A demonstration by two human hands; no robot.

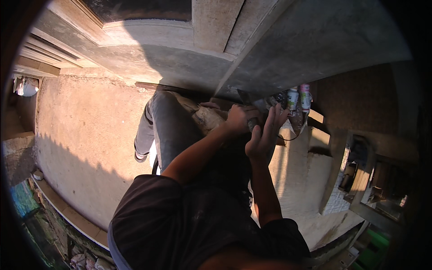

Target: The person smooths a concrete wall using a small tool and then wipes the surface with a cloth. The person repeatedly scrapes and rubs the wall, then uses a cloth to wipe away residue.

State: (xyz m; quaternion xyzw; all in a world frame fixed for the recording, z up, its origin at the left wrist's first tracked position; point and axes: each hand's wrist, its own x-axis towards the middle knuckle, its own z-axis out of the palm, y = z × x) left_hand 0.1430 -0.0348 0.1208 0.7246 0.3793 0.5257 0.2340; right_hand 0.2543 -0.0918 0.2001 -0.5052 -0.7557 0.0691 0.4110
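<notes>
My left hand (240, 118) is closed above my lap, its fingers wrapped round a dark, flat, blade-like tool (244, 96). The blade end stands up past the knuckles, and a grey end shows below the fingers; shadow hides its exact kind. Right beside it is my right hand (266, 135), fingers stretched out, with the palm side turned toward the tool. Whether the palm touches it, I cannot tell. A tan, rough-surfaced lump (208, 119) lies by my knee, left of my left hand and partly covered by my forearm.
Two white containers, one plain (292, 100) and one with a pink top (305, 100), stand right of my hands near clear plastic. A grey wall (315, 49) rises ahead. Sunlit concrete floor (90, 121) spreads left. Wooden structures (360, 175) stand at far right.
</notes>
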